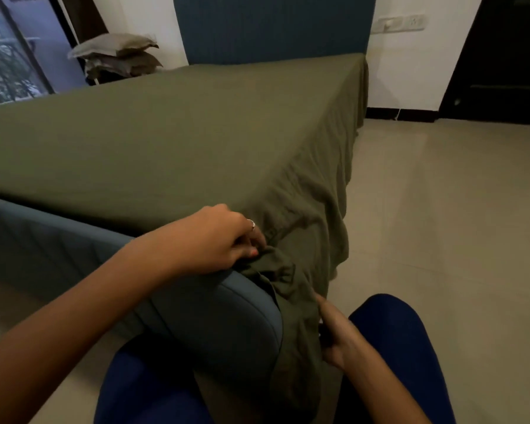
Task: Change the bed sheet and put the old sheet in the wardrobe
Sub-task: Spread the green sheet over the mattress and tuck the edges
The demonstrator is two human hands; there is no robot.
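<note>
An olive sheet (172,139) covers the bed (74,240) on pale floor tiles (441,209). At its near corner, the left hand (218,240) pinches bunched sheet; the right hand (337,335) grips the hanging fold.

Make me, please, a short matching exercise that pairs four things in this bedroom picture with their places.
Things:
1. sheet
2. pillows
3. left hand
4. right hand

Places:
A. stacked beside the bed by the window
B. spread over the mattress
C. low down, on cloth hanging at the corner
D. on bunched cloth atop the corner

Pairs: 1-B, 2-A, 3-D, 4-C
</note>
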